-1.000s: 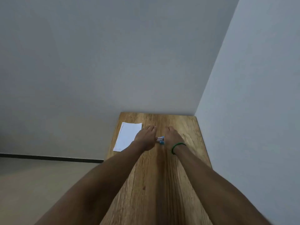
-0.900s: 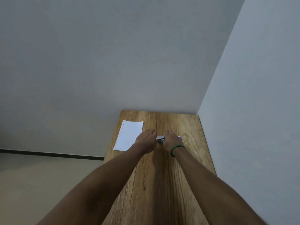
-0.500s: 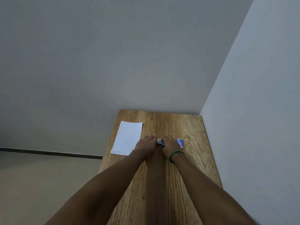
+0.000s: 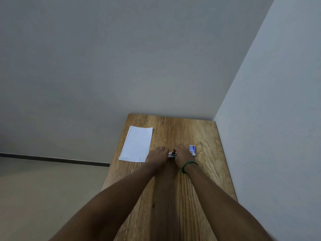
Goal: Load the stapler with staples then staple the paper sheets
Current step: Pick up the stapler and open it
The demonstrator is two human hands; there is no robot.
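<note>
A small stapler (image 4: 172,154) with dark and silver parts lies on the wooden table (image 4: 206,171); only a short stretch shows between my hands. My left hand (image 4: 159,156) grips its left end with curled fingers. My right hand (image 4: 182,155), with a green band at the wrist, covers its right end. White paper sheets (image 4: 136,144) lie flat at the table's left side, just left of my left hand. A small blue and white staple box (image 4: 192,150) rests on the table right of my right hand.
The table stands in a corner, with a grey wall (image 4: 121,66) behind it and a pale wall (image 4: 278,119) along its right edge. Its left edge drops to a beige floor (image 4: 43,188).
Both hands have stayed closed on the stapler. The view has shifted, and the staple box has come into sight beside my right hand.
</note>
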